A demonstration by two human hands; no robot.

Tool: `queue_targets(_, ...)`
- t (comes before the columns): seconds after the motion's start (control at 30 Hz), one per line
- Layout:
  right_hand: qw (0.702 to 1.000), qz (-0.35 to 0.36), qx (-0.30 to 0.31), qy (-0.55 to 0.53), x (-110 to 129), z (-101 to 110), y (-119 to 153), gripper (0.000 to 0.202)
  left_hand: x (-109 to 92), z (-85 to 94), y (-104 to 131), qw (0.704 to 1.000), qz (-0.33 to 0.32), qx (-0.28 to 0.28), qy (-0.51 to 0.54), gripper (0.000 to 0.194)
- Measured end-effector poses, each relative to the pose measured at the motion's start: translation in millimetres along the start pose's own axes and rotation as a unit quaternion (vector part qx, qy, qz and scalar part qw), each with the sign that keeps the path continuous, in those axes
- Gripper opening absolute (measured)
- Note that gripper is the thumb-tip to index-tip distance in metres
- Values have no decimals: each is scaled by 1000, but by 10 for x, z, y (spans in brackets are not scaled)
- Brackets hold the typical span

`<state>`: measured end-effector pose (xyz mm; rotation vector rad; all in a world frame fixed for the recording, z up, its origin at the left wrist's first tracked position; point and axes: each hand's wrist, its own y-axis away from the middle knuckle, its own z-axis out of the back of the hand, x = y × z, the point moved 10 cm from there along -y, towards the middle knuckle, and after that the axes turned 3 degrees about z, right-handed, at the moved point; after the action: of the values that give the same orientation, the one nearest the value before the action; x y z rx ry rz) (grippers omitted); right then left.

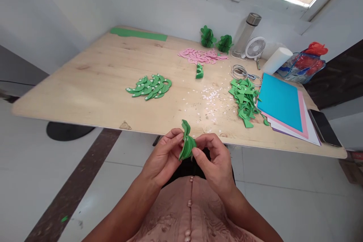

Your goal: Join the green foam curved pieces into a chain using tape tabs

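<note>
Just in front of the table's near edge, my left hand (166,155) pinches the left side of a layered green paper piece (187,145). The piece is folded like a fan, with one part standing up at its top. My right hand (212,155) has its thumb and fingers closed on the right side of the same piece. On the table ahead lie a pile of curved green cutouts with white pads (153,87) and a small green paper stack (199,71).
Green scraps (245,100), white bits (211,96), pink cutouts (201,56) and two green paper figures (208,37) lie or stand on the table (93,79). At right are coloured sheets (280,100), a phone (324,127), a small fan (255,48) and a bottle (246,34).
</note>
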<state>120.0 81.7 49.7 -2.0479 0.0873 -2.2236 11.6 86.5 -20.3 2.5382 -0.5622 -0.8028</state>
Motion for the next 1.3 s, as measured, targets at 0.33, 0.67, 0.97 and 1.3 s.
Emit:
queue_targets(0.33,999,28,-20,26,26,44,9,16,11,-14,19,1000,4,4,19,21)
queue_targets(0.67,995,70,-4,76,150,15,4,20,-21,-27,31,1000,-5,-7,0,18)
queue_targets(0.97,988,121,0,96,230,13,4,23,-40,-14,25,1000,-13,-18,-10,18)
queue_targets(1.3,979,158,25,128,279,-38,4,28,-69,-30,33,999,-25,-21,-33,18)
